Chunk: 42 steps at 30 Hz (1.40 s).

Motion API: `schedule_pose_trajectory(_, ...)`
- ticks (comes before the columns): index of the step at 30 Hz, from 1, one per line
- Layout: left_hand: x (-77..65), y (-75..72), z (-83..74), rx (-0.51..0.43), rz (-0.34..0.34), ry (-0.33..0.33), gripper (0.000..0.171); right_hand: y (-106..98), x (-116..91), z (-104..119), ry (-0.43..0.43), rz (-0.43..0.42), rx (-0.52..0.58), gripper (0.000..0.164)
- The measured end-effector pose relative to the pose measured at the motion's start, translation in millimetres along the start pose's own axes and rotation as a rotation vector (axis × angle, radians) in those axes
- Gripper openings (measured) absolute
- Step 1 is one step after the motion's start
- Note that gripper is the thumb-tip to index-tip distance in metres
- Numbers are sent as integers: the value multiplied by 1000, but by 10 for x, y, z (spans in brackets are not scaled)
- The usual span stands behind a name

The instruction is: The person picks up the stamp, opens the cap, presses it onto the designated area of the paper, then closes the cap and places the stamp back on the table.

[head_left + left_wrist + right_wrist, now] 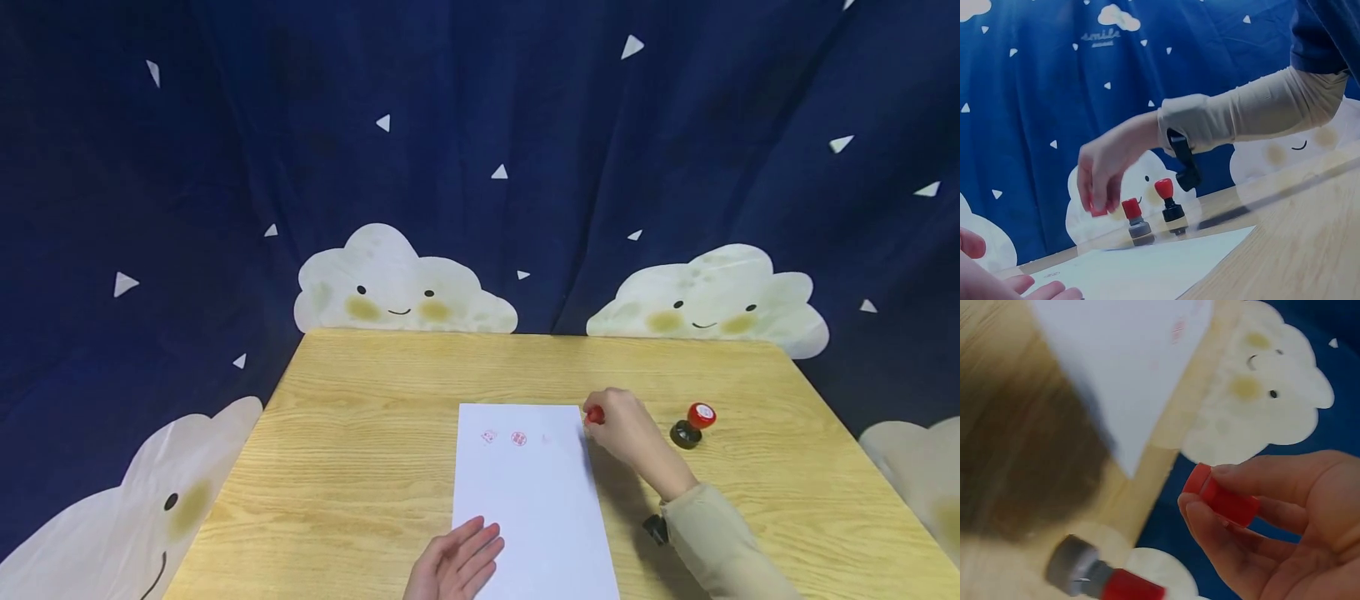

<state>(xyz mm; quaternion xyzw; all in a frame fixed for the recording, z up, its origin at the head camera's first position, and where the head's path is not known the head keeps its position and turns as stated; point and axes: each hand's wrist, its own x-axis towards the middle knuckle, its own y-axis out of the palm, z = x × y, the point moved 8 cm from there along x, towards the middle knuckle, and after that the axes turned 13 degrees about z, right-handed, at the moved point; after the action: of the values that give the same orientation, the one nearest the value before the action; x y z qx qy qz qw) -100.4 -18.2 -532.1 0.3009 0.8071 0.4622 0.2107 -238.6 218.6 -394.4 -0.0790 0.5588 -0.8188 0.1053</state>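
Centrally, one white paper sheet [536, 500] lay on the wooden worktop [360, 417], bearing two clear red stamp marks [518, 438] near its far edge and a third, very faint one beside them. The right hand [626, 433] hovered over the sheet's far right corner, its fingers [1222, 531] pinched round one small red stamp [1222, 499]. The left hand [455, 562] rested flat on the sheet's near left edge, fingers straight and together. To the right stood further stamps: the left wrist view showed two, a grey-based stamp [1136, 222] and a black-based stamp [1170, 206], each red-topped and upright, just beside one another.
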Motion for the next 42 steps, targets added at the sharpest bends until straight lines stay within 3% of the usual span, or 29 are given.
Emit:
schedule_pose_trajectory(5,-18,22,-24,-15,2,-2,54,128,75,-193,34,9,-45,12)
schedule_pose_trajectory(12,-21,-29,-22,-22,6,-16,55,321,124,-377,131,48,-98,27)
schedule_pose_trajectory(20,-10,-11,-46,-15,140,10,53,409,141,-411,118,43,-85,25)
schedule_pose_trajectory(30,-24,-25,-47,-30,118,-11,53,431,156,-385,135,76,-29,15)
schedule_pose_trajectory(36,-37,6,-75,-19,144,10,53,431,155,-353,149,88,-23,12)
schedule_pose_trajectory(40,-46,39,-87,-17,153,13,52,415,130,-357,162,91,5,24)
schedule_pose_trajectory(42,-42,57,-108,18,127,14,53,371,93,-342,167,62,-5,30)
